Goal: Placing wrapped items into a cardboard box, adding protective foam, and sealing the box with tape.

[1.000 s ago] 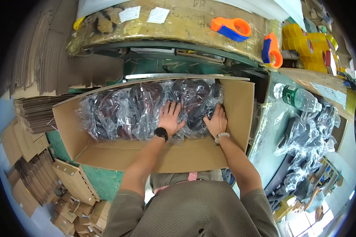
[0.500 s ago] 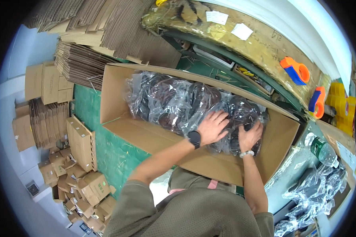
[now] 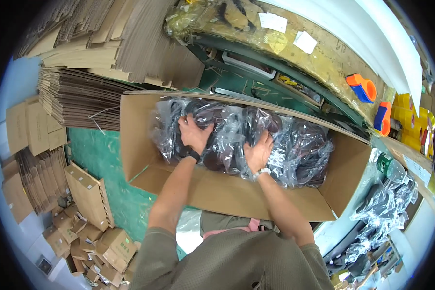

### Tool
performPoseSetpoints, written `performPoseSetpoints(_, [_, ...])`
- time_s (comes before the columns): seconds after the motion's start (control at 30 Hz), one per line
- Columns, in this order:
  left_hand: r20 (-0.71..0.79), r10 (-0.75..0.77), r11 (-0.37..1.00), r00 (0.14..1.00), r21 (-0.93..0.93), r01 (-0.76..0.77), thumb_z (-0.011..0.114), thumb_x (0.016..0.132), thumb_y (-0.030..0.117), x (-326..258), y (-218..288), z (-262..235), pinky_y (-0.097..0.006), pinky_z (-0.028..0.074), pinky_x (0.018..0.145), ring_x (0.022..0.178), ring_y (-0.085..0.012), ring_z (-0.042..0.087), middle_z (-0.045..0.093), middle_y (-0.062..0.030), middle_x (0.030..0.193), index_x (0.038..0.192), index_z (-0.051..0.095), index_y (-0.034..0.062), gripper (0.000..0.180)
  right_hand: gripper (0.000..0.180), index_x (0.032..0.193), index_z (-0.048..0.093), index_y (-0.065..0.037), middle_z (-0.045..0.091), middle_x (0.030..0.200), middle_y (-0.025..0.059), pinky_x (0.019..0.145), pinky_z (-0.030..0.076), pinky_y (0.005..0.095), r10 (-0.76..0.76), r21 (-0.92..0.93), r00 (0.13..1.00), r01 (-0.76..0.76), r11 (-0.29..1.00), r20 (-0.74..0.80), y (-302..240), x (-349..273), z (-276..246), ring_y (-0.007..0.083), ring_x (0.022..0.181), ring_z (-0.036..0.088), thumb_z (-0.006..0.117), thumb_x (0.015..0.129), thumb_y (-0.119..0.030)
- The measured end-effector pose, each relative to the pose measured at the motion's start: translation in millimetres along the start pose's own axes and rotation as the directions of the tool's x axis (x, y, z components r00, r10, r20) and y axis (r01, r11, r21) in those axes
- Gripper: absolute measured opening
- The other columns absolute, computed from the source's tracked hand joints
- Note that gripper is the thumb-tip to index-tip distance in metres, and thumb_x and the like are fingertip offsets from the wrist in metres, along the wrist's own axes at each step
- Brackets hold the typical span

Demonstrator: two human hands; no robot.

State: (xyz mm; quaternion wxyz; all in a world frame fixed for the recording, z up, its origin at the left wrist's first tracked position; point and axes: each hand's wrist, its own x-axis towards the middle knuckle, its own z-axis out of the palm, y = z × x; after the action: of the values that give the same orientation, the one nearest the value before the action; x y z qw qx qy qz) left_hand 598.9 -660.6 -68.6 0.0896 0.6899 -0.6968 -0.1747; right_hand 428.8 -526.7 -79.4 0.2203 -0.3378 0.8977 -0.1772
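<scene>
A long open cardboard box point(image 3: 343, 193) lies across in front of me. Inside it, dark, rounded items in clear plastic bags point(image 3: 302, 150) sit packed in a row; their exact kind is hidden by the wrinkled plastic. My left hand point(image 3: 194, 135), with a dark watch at its wrist, rests fingers spread on the bagged items in the left part of the box. Toward the middle, my right hand point(image 3: 259, 152), with a light beaded bracelet, lies on the bags with its fingers stretched out.
Flat cardboard stacks point(image 3: 77, 96) stand at the far left, with a heap of small cartons point(image 3: 101, 246) nearer. A worktable point(image 3: 324, 58) beyond the box bears orange-and-blue tape dispensers point(image 3: 361, 88). To the right are a plastic bottle point(image 3: 391, 169) and more bagged dark items point(image 3: 382, 212).
Both hands have moved left along the row of bagged items. The left went from the middle to the left part, the right from the right end to the middle.
</scene>
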Motion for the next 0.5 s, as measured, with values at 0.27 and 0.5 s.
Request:
performPoseSetpoints(0.27, [0.093, -0.034, 0.999, 0.995, 0.041, 0.031, 0.082, 0.069, 0.045, 7.1, -10.9, -2.1, -0.049, 0.052, 0.084, 0.1, -0.0397, 0.06, 0.06, -0.0192, 0.105, 0.104, 0.064, -0.0006, 0.06, 0.047, 0.122, 0.058, 0.005, 0.066, 0.112, 0.023, 0.094, 0.045, 0.0501, 0.123, 0.092, 0.98, -0.109, 0.99, -0.159, 31.4, 19.4, 36.7, 0.0396, 0.105, 0.062, 0.064, 0.08, -0.015])
performPoseSetpoints(0.5, [0.001, -0.069, 0.997, 0.998, 0.031, 0.069, 0.081, 0.068, 0.047, 10.8, -29.9, 7.5, -0.048, 0.05, 0.085, 0.096, -0.0409, 0.061, 0.063, -0.022, 0.1, 0.096, 0.063, -0.0021, 0.059, 0.04, 0.118, 0.061, 0.0, 0.069, 0.102, 0.0223, 0.092, 0.046, 0.0503, -0.017, 0.095, 0.99, 0.03, 0.995, -0.137, 28.3, 13.7, 39.1, 0.0394, 0.097, 0.064, 0.062, 0.081, -0.015])
